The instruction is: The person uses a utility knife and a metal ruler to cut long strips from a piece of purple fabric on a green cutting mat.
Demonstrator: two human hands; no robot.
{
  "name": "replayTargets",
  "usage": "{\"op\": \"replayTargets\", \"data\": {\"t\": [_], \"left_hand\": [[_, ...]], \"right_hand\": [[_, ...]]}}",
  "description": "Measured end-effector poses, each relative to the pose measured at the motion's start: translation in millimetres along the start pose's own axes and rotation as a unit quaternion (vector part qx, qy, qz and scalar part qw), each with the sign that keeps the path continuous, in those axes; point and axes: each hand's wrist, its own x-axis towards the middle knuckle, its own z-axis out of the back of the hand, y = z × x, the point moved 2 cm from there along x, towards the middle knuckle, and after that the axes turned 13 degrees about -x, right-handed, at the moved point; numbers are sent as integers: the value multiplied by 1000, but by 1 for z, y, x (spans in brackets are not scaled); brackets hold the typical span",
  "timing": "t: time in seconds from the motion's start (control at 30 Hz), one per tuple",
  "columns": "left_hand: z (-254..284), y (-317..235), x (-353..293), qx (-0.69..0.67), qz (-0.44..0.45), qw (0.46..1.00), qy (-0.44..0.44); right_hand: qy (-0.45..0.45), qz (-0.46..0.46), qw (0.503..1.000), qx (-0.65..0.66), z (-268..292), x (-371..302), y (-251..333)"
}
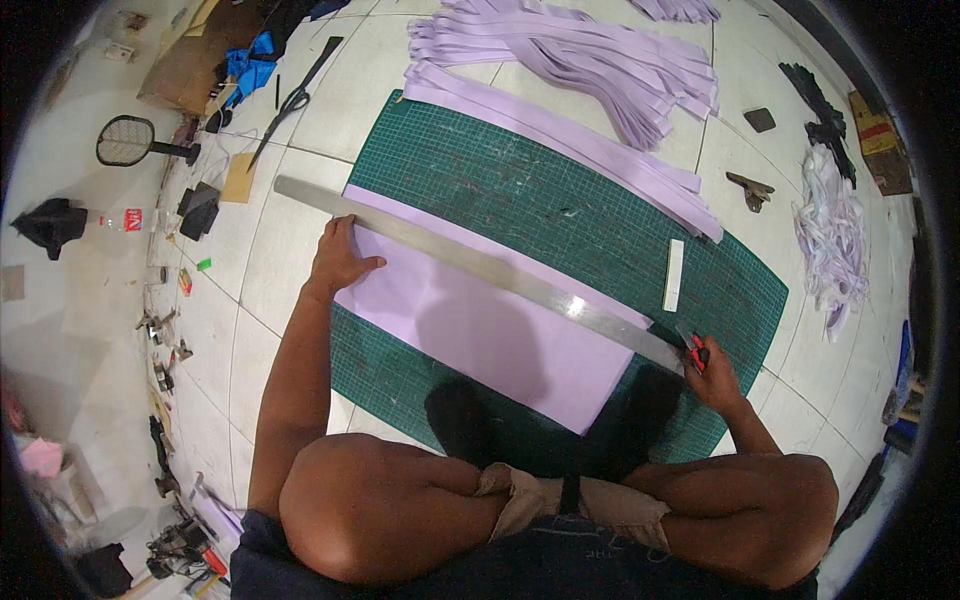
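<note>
A sheet of lilac fabric (480,345) lies slantwise on a green cutting mat (540,215). Across it, close to its far edge, runs a long metal ruler (430,243). My left hand (340,260) rests at the fabric's left end, thumb spread and fingertips against the ruler; it grips nothing. In my right hand (713,380) is a red and black utility knife (697,352), its tip pointing up and left. That hand is beside the ruler's right end; whether it touches the ruler I cannot tell. Lilac strips (560,140) lie along the mat's far edge.
Beyond the mat is a pile of lilac strips (590,60). A white bar (674,275) sits on the mat's right side. Long scissors (292,103) lie on the tiles at far left, a metal clamp (751,191) at right, near tangled pale scraps (832,230).
</note>
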Motion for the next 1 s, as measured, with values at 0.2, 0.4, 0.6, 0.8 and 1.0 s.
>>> {"op": "replayTargets", "data": {"t": [0.2, 0.4, 0.6, 0.8, 1.0], "left_hand": [[1, 19, 5, 14, -24, 1000, -5], [1, -8, 5, -46, 27, 998, -19], [-6, -17, 6, -14, 51, 997, -52], [-5, -16, 12, 6, 82, 996, -29], [-5, -8, 12, 0, 75, 997, -33]], "right_hand": [[-73, -22, 997, -10, 4, -3, -2], [-32, 47, 988, -146, 22, -15, 9], [-52, 44, 990, -126, 4, -16, -5], [-11, 36, 993, -112, 7, -14, -10], [-34, -47, 998, -14, 48, 38, 11]]}}
